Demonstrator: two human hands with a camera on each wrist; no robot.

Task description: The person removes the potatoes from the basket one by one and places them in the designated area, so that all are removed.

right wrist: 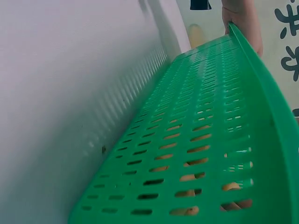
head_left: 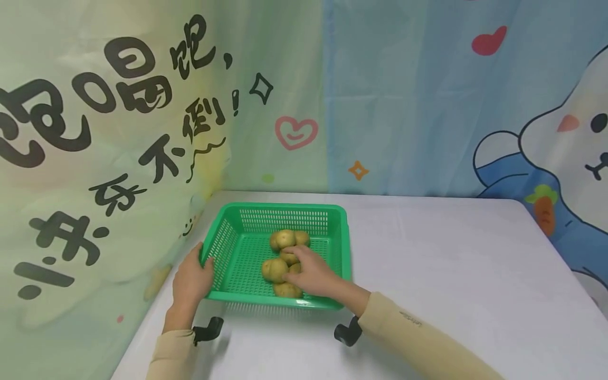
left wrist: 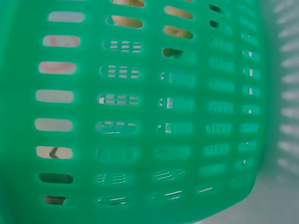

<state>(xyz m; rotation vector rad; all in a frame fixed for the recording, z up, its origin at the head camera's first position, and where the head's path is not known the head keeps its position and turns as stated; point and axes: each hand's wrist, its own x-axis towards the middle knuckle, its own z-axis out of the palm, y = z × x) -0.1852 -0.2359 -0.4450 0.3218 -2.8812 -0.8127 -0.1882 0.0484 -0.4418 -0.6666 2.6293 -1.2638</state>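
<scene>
Green slotted plastic forms the rectangular basket, which stands at 10 o'clock on the smooth white surface before cartoon curtains. The left hand grasps its left rim. The right hand closes its grip on one lumpy potato inside.

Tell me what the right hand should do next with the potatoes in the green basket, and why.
Probably close the fingers on one potato and lift it: the right hand already rests on the pile inside the green basket, while the left hand steadies its left rim.
</scene>
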